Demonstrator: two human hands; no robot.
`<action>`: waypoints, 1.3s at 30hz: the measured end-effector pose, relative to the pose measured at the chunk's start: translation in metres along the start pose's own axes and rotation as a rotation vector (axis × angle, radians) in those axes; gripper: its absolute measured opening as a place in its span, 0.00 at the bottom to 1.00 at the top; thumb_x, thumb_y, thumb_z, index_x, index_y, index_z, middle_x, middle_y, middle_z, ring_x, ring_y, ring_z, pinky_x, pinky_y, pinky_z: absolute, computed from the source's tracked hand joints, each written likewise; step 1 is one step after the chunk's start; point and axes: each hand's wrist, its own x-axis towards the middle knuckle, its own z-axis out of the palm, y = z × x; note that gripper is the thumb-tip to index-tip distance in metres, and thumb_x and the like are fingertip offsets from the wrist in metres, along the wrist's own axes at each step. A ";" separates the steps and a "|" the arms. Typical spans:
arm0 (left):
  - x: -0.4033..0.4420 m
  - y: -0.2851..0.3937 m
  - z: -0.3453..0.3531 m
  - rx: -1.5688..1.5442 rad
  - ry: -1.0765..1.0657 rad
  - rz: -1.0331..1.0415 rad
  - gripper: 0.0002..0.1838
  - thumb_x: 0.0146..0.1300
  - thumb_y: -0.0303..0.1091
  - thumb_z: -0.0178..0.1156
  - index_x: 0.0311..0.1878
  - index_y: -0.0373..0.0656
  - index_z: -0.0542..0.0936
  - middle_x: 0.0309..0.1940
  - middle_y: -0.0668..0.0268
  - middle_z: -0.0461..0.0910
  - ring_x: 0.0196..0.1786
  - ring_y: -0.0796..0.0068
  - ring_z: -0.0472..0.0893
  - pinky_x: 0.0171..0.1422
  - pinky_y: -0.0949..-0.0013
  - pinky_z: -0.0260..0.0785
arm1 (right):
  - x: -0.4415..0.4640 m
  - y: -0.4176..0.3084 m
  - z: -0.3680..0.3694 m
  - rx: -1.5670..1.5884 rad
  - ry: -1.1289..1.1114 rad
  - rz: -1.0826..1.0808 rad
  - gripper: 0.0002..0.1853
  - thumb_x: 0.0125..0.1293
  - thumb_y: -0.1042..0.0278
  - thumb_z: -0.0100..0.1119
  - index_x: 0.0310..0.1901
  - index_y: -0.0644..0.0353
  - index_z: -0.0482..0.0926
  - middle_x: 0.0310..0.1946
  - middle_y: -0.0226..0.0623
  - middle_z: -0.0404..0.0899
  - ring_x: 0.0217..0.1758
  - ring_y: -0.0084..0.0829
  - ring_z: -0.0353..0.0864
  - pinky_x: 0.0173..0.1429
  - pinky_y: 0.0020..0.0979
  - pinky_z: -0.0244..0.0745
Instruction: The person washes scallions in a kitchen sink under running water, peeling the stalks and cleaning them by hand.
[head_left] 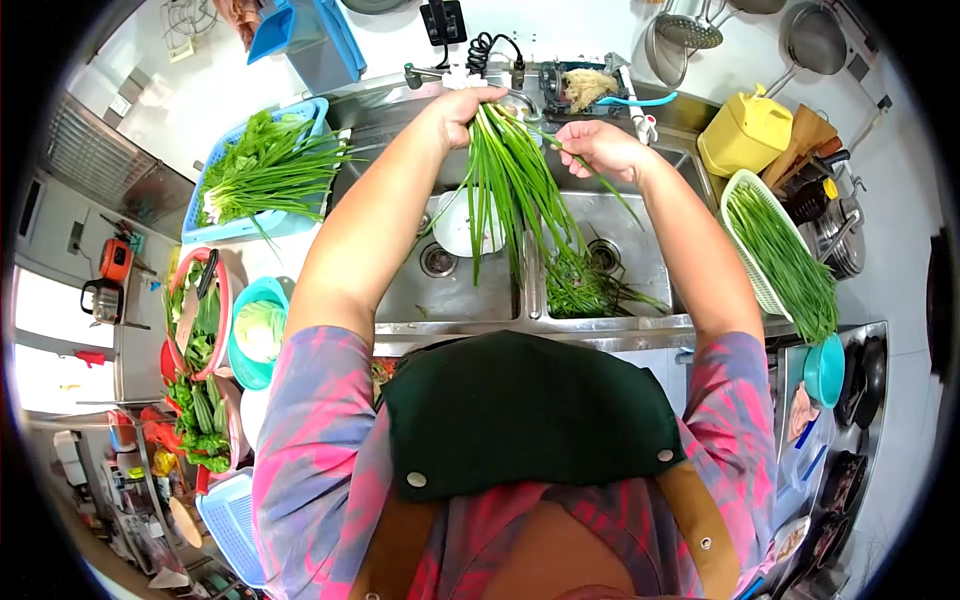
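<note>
My left hand (462, 112) is closed around the pale root end of a bunch of long green chives (508, 180), which hangs over the sink divider. Off to the right, my right hand (602, 152) pinches a thin green chive leaf (612, 188) between thumb and fingers, beside the bunch. A white bowl (455, 232) sits in the left sink basin (398, 285), partly behind the hanging leaves. Loose green trimmings (580, 292) lie in the right basin (640, 235) around the drain.
A blue basket (240, 228) of greens stands left of the sink, with bowls of vegetables nearer me, one a teal bowl (252, 375) holding cabbage. On the right are a long white basket (742, 190) filled with chives and a yellow jug (745, 135). The faucet (520, 100) is behind my hands.
</note>
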 end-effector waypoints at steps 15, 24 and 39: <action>0.028 -0.012 0.017 -0.039 0.119 0.102 0.05 0.57 0.29 0.50 0.29 0.38 0.72 0.25 0.60 0.74 0.26 0.65 0.75 0.34 0.62 0.73 | -0.008 -0.021 0.072 -1.141 0.548 -0.724 0.10 0.47 0.67 0.60 0.35 0.51 0.77 0.33 0.34 0.72 0.40 0.37 0.72 0.42 0.35 0.69; 0.007 -0.012 0.039 -0.140 0.196 0.048 0.12 0.61 0.36 0.50 0.39 0.35 0.68 0.31 0.57 0.74 0.32 0.60 0.77 0.40 0.54 0.72 | -0.001 -0.005 0.074 -1.109 0.594 -0.865 0.06 0.49 0.69 0.56 0.31 0.53 0.76 0.29 0.32 0.71 0.38 0.36 0.73 0.38 0.35 0.70; 0.008 -0.012 -0.007 -0.374 0.190 0.158 0.11 0.63 0.36 0.47 0.42 0.37 0.69 0.32 0.61 0.73 0.33 0.65 0.74 0.40 0.59 0.73 | -0.027 0.019 0.041 -0.477 0.651 -0.849 0.02 0.54 0.71 0.54 0.29 0.58 0.73 0.24 0.27 0.71 0.27 0.24 0.72 0.27 0.25 0.65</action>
